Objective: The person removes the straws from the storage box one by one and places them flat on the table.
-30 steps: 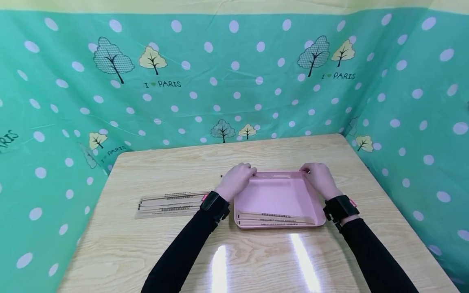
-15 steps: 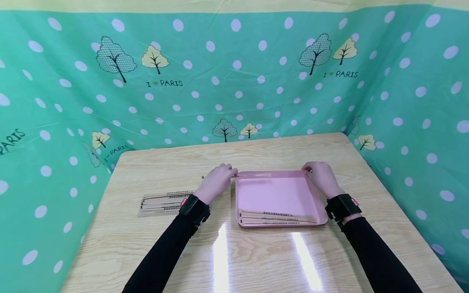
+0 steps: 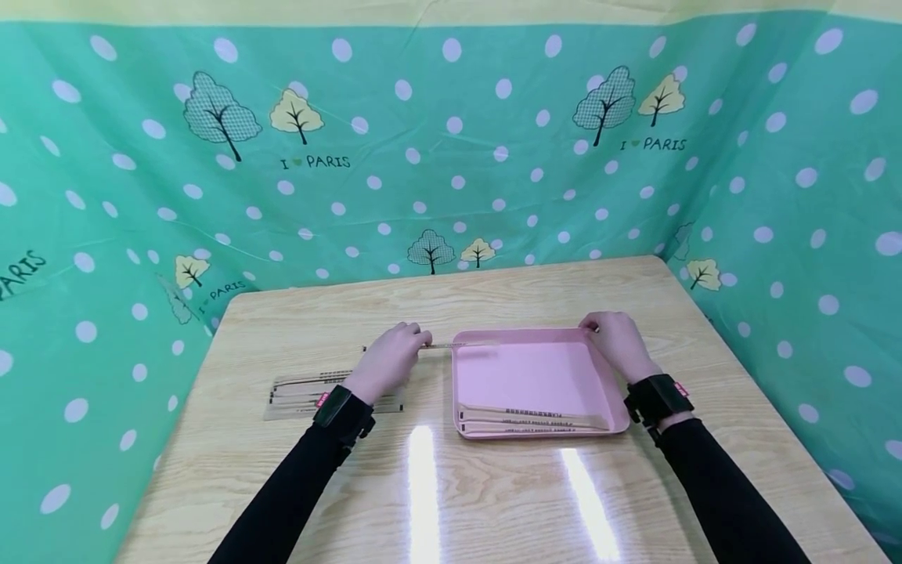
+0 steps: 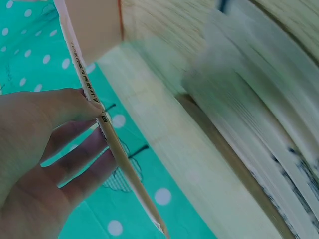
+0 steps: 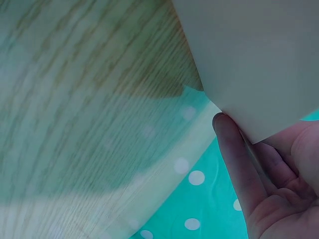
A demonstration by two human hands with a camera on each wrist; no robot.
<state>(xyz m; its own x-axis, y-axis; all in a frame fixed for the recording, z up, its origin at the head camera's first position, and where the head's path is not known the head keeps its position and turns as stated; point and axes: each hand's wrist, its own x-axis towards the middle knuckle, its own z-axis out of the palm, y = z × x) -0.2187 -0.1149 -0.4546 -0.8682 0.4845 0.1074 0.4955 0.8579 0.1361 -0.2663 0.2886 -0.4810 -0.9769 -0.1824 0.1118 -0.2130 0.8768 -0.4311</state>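
My left hand (image 3: 389, 362) pinches a long, thin paper-wrapped straw (image 4: 132, 172) between thumb and fingers, above the table left of a pink tray (image 3: 528, 372). The straw's right end reaches over the tray's far left corner in the head view. My right hand (image 3: 616, 343) pinches the tray's far right corner; the right wrist view shows its fingers (image 5: 232, 154) at that corner. Along the near side inside the tray lie several wrapped straws (image 3: 535, 421) with dark print. More wrapped straws (image 3: 303, 398) lie side by side on the table at left, partly hidden by my left hand and wrist.
The wooden table (image 3: 521, 501) has two bright light reflections at the front. A green dotted cloth (image 3: 451, 157) hangs behind the table and along both sides. Black wrist bands (image 3: 658, 401) and dark sleeves cover my forearms.
My left hand has moved left with the wrapped straw, from over the tray's far left corner to above the table beside it. My right hand stays at the tray's far right corner.
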